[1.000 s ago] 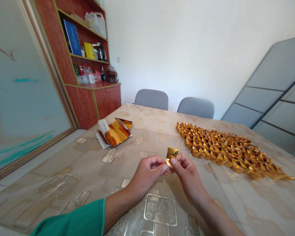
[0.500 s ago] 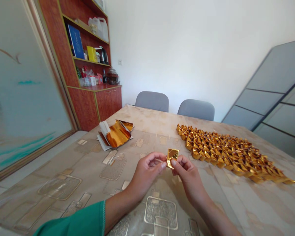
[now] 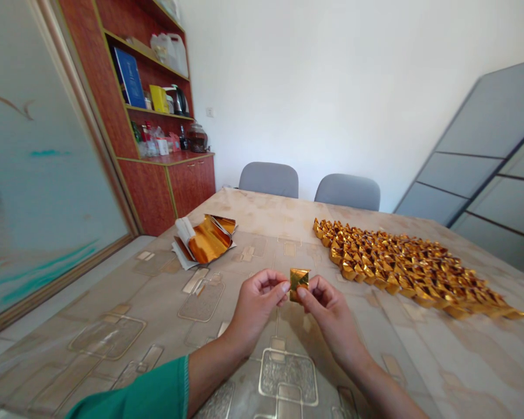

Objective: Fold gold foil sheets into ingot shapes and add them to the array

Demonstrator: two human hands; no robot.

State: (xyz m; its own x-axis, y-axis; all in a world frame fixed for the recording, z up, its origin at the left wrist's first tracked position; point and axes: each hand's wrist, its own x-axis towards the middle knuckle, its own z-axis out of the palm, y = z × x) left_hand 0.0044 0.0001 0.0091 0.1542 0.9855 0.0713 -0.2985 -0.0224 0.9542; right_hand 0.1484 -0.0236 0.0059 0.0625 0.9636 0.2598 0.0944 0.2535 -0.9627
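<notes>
A small folded piece of gold foil paper [image 3: 298,280] is held up above the table between my two hands. My left hand [image 3: 258,299] pinches its left edge between thumb and fingertips. My right hand [image 3: 328,305] grips the lower right side, its thumb lying across the front of the foil. A diagonal crease shows on the piece's face. To the right lie rows of folded gold foil pieces [image 3: 402,265], packed closely together. On the left a loose stack of gold foil sheets [image 3: 209,240] with white backing sits curled on the table.
A patterned cloth covers the table [image 3: 262,203]. Two grey chairs [image 3: 268,179] [image 3: 347,191] stand at its far side. Behind on the left is a red-brown cabinet [image 3: 157,186] with bottles and a kettle on its shelves. A frosted glass door [image 3: 48,163] is at far left.
The foil piece has shifted slightly left and turned, so it faces me more squarely. Both hands keep hold of it. The stack and the rows lie as before.
</notes>
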